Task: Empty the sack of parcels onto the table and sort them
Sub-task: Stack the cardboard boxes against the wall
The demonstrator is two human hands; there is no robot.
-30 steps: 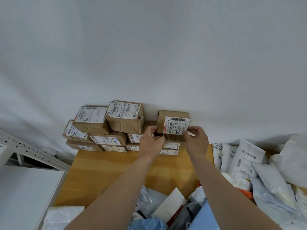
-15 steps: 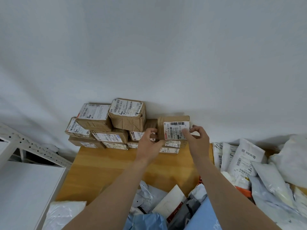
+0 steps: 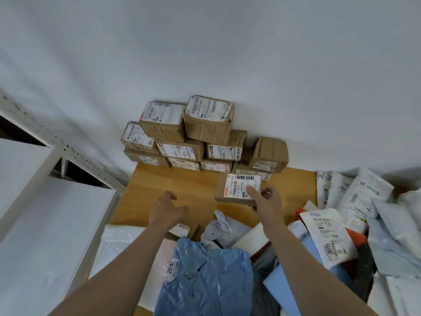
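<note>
My right hand [image 3: 265, 202] grips a small brown cardboard parcel [image 3: 232, 190] with a white barcode label, thumb on the label, held just above the wooden table [image 3: 182, 190]. It is in front of the stack of brown cardboard parcels [image 3: 193, 135] piled against the white wall. My left hand [image 3: 166, 208] hovers over the bare table with fingers spread and holds nothing. Below my arms lies a heap of soft parcels, among them a blue plastic bag [image 3: 205, 277].
White and grey plastic mailers [image 3: 355, 201] lie in a pile along the table's right side. A white metal shelf rack [image 3: 45, 179] stands to the left of the table. A small box [image 3: 182, 229] lies by my left wrist.
My right hand has pulled the labelled parcel back off the stack toward me. My left hand has let go of it and moved left, opening. The view has tilted down.
</note>
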